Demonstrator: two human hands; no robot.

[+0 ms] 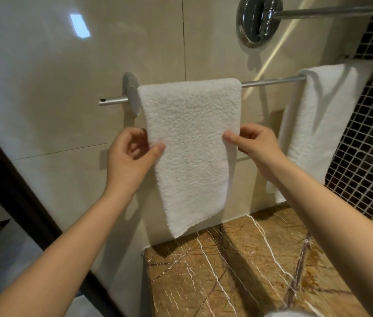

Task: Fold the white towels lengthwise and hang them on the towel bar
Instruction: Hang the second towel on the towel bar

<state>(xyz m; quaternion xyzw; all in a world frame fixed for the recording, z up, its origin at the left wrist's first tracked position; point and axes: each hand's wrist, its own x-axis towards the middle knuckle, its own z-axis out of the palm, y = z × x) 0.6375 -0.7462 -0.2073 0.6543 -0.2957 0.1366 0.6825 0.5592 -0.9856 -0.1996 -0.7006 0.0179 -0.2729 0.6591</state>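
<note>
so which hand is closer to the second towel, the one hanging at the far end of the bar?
Right. The right hand pinches the near towel's right edge, beside the far towel. The left hand pinches the opposite edge, a full towel width farther away.

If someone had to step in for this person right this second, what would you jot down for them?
Left hand: pinching the left edge of the near towel.
Right hand: pinching its right edge.
Near towel: folded, draped over the towel bar beside the left wall mount.
Second towel: already hanging at the bar's right end.
Done: both towels are on the bar.
Left: straighten the near towel, then let go.
</note>
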